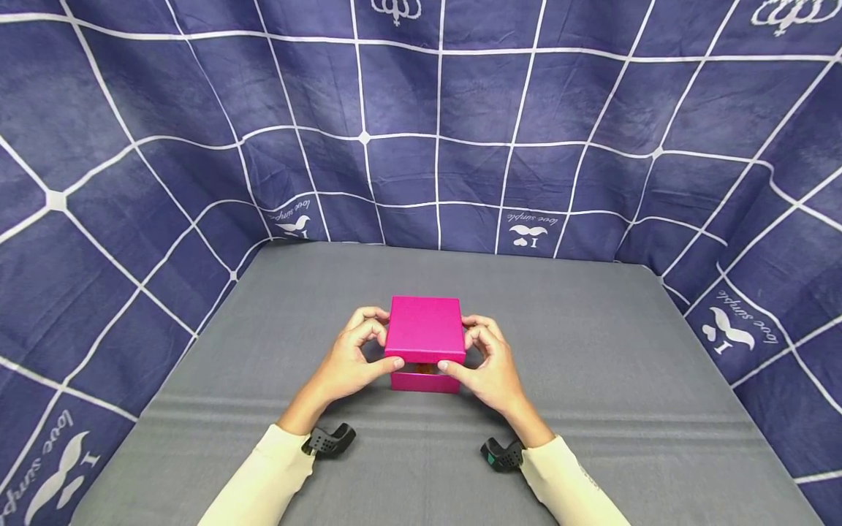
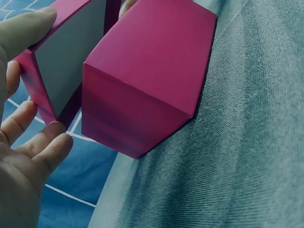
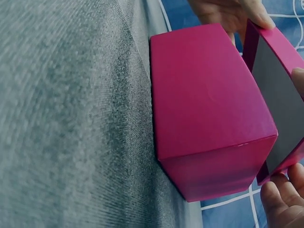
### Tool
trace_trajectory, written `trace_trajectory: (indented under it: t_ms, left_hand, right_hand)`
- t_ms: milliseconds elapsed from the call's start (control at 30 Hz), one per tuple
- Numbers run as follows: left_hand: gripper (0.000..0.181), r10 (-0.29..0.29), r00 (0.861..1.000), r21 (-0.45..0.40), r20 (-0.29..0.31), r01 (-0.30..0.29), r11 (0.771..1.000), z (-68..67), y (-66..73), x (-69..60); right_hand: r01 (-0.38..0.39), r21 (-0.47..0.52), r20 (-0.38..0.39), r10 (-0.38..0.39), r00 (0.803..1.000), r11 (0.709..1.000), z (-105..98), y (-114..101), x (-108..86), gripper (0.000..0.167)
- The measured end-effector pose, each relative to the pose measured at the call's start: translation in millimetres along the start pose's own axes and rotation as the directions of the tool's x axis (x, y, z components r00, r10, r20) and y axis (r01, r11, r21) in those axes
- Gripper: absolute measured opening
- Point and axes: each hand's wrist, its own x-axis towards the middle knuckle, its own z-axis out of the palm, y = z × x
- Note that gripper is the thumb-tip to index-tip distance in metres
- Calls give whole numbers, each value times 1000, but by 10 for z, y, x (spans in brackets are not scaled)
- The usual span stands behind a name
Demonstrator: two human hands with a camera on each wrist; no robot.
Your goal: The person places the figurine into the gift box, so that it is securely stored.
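A square magenta lid point(image 1: 425, 326) hangs just above a magenta box base point(image 1: 425, 382) that rests on the grey surface. My left hand point(image 1: 351, 356) grips the lid's left side, thumb at the front edge and fingers along the side. On the opposite side my right hand point(image 1: 490, 364) holds it the same way. Both wrist views show a gap between the lid point(image 2: 71, 52) and the base point(image 3: 209, 90), with the lid's grey inside visible. Something small and brownish-orange point(image 1: 425, 369) shows through the gap; its kind cannot be made out.
The grey cloth surface point(image 1: 559, 329) spreads around the box. Behind it and at both sides hangs a navy curtain point(image 1: 473, 95) with white grid lines. Black straps point(image 1: 332, 440) sit at both wrists, by cream sleeves point(image 1: 266, 475).
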Motion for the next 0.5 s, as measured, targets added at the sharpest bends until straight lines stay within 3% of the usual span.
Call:
trace_trajectory:
  t_ms: [233,500]
  left_hand:
    - [37,-16,999,3,36,16,1000,14,2,-11]
    - [37,-47,997,58,64,43,997,22,9,-26]
  right_hand:
    - [-38,-26,-4,38,999,999,-9,7,-40,39]
    - [-4,-60,27,6,1000,998,-32,58,-57,43]
